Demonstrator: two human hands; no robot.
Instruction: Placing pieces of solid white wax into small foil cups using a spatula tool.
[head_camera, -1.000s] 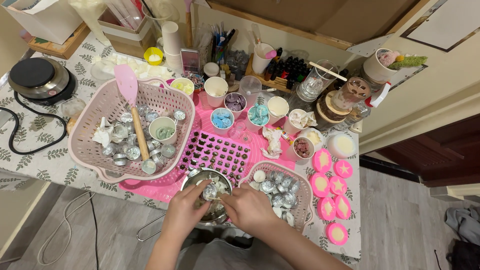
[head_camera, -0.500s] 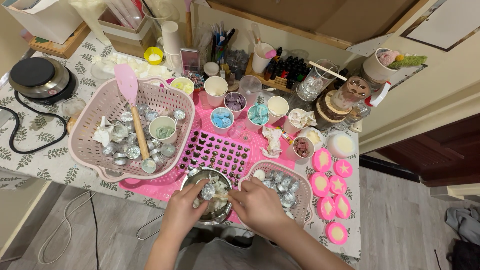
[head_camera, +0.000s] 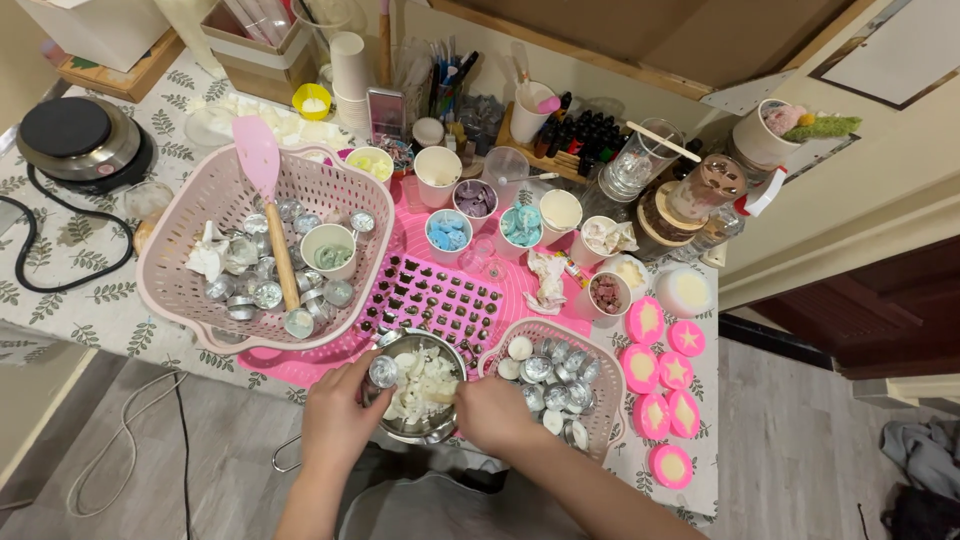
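Two hands over the steel bowl (head_camera: 420, 385) at lower centre of the frame. The left hand (head_camera: 340, 415) has its fingers closed on a small foil cup (head_camera: 383, 372) at the bowl's left rim; the right hand (head_camera: 492, 412) is curled at the right rim, pinching what looks like a pale wax piece, though I cannot tell for sure. White wax chunks (head_camera: 415, 378) fill much of the bowl, so a fair share looks emptied out. Just right, the small basket (head_camera: 598, 362) holds a cluster of foil cups, some with white wax in them, so those look left to do. Upper left, the big basket (head_camera: 190, 225) is piled with empty-looking cups around a pink spatula (head_camera: 258, 165). Between the baskets lies the pink mould (head_camera: 430, 300).
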